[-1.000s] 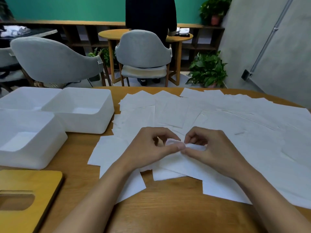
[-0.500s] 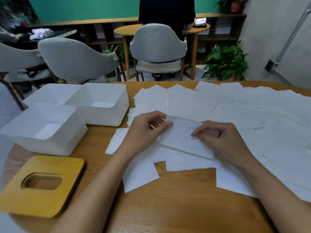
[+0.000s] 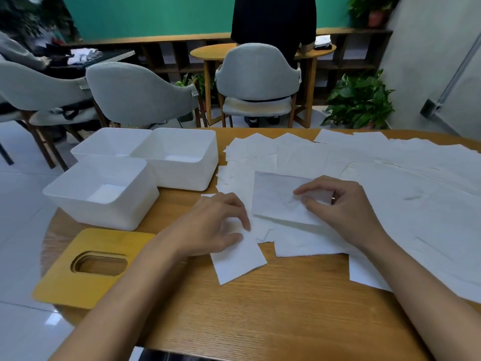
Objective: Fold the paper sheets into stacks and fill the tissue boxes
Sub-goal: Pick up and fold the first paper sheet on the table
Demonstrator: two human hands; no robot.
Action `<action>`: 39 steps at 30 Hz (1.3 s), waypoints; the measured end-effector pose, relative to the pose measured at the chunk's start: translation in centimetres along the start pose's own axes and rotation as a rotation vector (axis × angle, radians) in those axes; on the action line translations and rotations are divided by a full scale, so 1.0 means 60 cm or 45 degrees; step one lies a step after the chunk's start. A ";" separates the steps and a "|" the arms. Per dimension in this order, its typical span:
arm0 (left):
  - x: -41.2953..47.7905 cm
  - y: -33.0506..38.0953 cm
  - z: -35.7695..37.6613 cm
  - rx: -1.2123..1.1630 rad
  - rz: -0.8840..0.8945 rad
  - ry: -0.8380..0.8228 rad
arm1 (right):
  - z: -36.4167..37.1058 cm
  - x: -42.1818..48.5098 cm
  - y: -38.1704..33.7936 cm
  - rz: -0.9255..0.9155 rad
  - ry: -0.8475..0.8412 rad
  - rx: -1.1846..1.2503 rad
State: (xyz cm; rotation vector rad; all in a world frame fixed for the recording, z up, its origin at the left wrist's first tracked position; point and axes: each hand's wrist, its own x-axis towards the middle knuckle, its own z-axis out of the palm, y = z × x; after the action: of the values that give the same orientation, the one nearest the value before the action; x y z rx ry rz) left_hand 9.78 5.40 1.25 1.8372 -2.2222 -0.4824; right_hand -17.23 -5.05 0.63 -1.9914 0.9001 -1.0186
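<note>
We are pinching a folded sheet point(image 3: 276, 199) between the thumb and forefinger of our right hand point(image 3: 338, 207). The paper is creasing at the pinch, and the hand is hiding its right end. The sheet looks greyish and is lying slightly raised over the loose sheets point(image 3: 390, 173), near the middle of the table point(image 3: 286, 308). Those white sheets are overlapping so much that we are struggling to tell their edges apart, and the picture's right edge is cutting them off.

Our left hand point(image 3: 218, 225) is curling its fingers down onto a small sheet point(image 3: 238, 261) at the near side of the spread. We cannot tell whether it is gripping or only pressing, since the hand is covering the sheet's top.

Three white tissue boxes point(image 3: 104, 188) are standing open to the left, the farthest partly hidden behind the other two. A yellow lid point(image 3: 91, 287) with an oval slot is lying before them.
</note>
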 end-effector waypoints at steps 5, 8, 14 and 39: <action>0.008 -0.002 -0.014 -0.146 0.070 0.089 | 0.018 0.015 0.003 0.084 0.019 0.083; 0.022 0.002 -0.025 -0.387 0.054 0.243 | 0.025 0.023 0.003 0.124 -0.003 0.059; 0.079 0.023 -0.027 -0.719 0.091 0.462 | 0.029 0.017 -0.006 0.186 -0.198 0.270; 0.135 0.012 0.033 -1.094 -0.094 0.458 | 0.010 0.014 0.008 0.262 -0.063 0.383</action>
State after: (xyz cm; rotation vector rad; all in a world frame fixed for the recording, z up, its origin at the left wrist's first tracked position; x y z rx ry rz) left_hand 6.82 -2.19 -0.61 1.3851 -1.3793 -0.8658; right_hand -16.45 -5.84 0.25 -1.6312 0.8502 -0.9235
